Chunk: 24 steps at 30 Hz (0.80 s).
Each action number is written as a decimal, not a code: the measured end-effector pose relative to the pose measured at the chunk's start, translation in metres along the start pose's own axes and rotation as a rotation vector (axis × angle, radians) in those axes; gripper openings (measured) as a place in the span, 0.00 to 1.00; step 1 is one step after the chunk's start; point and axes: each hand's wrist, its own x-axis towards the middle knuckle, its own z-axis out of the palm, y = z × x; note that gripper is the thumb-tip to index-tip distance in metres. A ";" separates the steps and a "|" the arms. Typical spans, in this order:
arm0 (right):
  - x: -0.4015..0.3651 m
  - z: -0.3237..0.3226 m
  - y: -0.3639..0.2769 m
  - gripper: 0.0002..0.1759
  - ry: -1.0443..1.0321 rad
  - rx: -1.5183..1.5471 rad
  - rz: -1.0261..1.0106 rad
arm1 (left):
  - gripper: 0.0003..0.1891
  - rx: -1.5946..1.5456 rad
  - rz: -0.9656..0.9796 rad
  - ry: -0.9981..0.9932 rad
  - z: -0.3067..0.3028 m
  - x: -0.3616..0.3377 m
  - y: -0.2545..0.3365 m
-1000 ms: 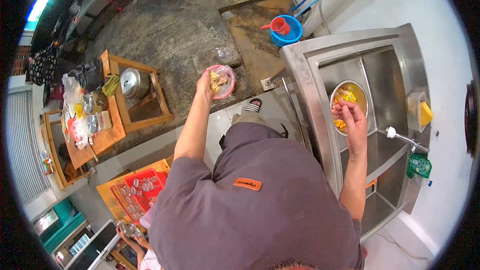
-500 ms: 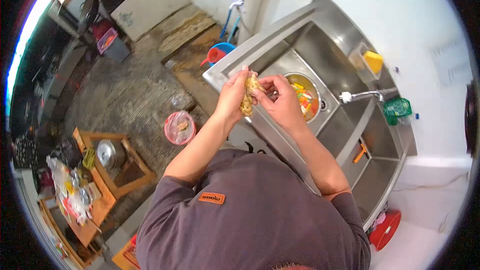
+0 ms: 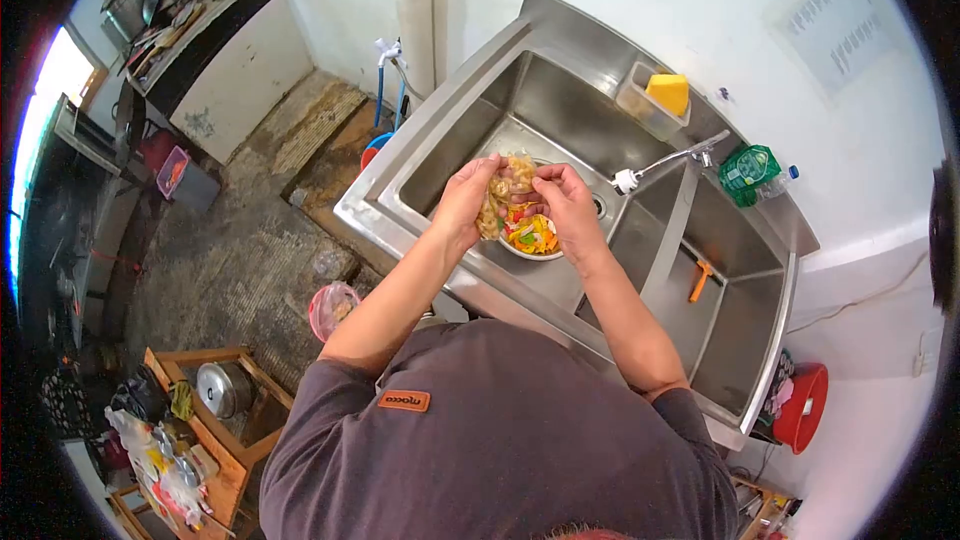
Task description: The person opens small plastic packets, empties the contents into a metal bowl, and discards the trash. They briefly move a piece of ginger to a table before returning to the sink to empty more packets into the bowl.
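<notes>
Gripping the yellowish clump [image 3: 493,212], the left hand [image 3: 466,202] is keeping its fingers closed around one side, while the right hand [image 3: 572,208] is pinching the opposite edge. Both are hovering with it over the bowl [image 3: 533,256] of colourful pieces, which is sitting by the front edge of the sink's left basin [image 3: 585,125]. Over at the back edge, a yellow sponge [image 3: 668,93] is resting in a clear container [image 3: 640,110], and a green-labelled bottle [image 3: 752,175] is lying near the back right corner.
</notes>
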 end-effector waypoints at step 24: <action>0.009 -0.029 0.011 0.08 0.070 -0.030 -0.016 | 0.14 0.100 0.076 0.052 0.007 0.018 -0.020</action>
